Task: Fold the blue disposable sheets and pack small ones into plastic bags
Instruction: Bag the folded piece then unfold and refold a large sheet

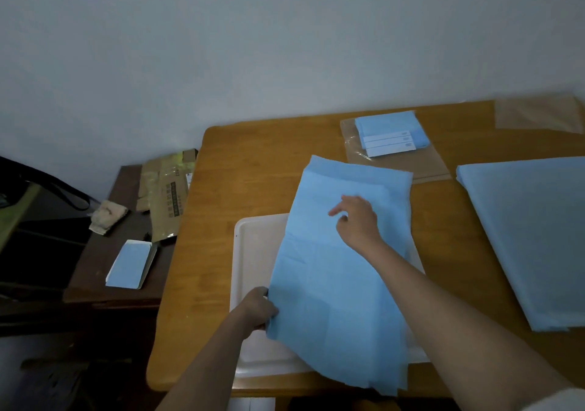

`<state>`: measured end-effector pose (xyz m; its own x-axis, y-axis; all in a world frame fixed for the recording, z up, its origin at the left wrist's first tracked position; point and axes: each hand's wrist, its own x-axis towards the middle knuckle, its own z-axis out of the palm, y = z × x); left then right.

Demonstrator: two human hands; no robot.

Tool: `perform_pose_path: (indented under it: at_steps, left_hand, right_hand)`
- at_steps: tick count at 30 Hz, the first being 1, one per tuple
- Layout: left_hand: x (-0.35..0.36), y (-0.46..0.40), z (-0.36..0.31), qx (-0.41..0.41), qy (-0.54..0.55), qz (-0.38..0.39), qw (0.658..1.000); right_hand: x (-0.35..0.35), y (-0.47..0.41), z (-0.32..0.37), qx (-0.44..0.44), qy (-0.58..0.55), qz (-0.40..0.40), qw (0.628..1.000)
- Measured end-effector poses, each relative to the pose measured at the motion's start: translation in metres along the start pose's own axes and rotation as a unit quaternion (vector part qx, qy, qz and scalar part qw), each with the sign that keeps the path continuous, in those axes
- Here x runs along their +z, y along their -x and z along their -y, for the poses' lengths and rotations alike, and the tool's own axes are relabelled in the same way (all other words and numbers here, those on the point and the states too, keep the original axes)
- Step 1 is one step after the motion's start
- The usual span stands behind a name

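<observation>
A blue disposable sheet [342, 271], partly folded, lay across a white tray [253, 252] at the lower centre of the frame, on a wooden table [240, 163]. The left hand [258, 309] gripped the sheet's left edge near the bottom, fingers curled round it. The right hand [357, 220] rested on the sheet's upper half with its fingers loosely extended. A stack of blue sheets [531, 236] lay at the right edge. Above centre, small folded sheets [391, 130] sat in a clear plastic bag [351, 144]. At left, a lower dark table [98, 261] held a blue packet [129, 263] and cardboard [166, 195].
</observation>
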<state>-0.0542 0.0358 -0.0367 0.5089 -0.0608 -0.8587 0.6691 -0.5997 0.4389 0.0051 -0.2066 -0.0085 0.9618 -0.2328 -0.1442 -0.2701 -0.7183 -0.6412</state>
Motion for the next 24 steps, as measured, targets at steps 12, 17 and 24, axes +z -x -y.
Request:
perform_pose_path:
  at_steps: [12,17,24]
  left_hand:
    - [0.024,-0.004,-0.017,0.021,-0.002,-0.018,1.0]
    - [0.036,-0.006,-0.028,0.027,-0.033,-0.019,0.999]
    - [0.042,-0.004,-0.03,0.015,-0.095,0.056,0.994]
  right_hand:
    - [0.021,0.101,-0.112,0.419,0.006,0.085,0.904]
    - [0.02,0.108,-0.127,0.396,-0.023,0.101,0.913]
    - [-0.003,0.094,-0.13,0.251,-0.139,-0.105,0.952]
